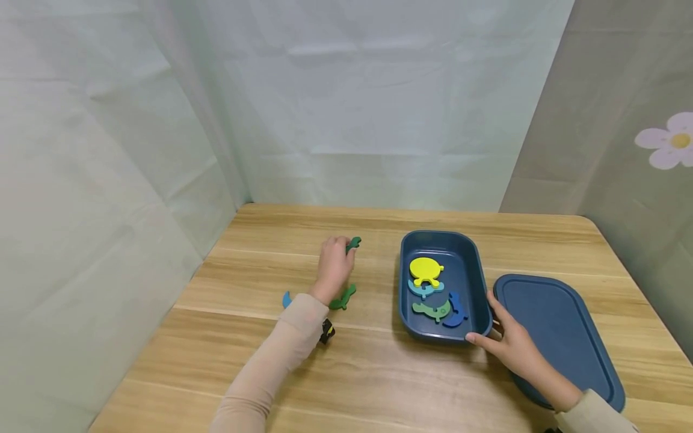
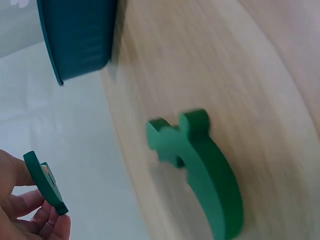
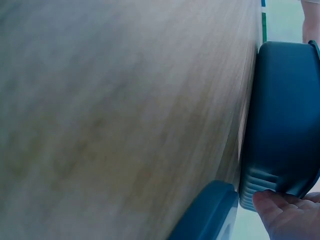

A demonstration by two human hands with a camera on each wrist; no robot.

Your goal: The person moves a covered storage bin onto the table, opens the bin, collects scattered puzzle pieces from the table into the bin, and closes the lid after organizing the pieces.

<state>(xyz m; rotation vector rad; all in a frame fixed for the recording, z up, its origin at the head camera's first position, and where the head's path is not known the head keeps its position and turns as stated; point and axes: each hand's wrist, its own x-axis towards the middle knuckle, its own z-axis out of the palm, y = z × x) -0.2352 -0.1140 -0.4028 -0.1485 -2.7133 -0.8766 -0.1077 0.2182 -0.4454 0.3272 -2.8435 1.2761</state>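
On the wooden counter [image 1: 368,379], a blue piece [image 1: 286,299] peeks out beside the left sleeve [image 1: 271,367], partly hidden. Next, the left hand [image 1: 334,264] pinches a green piece [image 1: 354,243] between thumb and fingers, raised above the counter, while another green piece [image 1: 343,298] lies near the wrist. Further right stands the navy box [image 1: 471,246], holding yellow, light-blue, green and dark-blue pieces, the yellow overlapping the light-blue. The right hand [image 1: 511,346] grips the box's near right corner, just beside the flat navy lid [image 1: 560,337].
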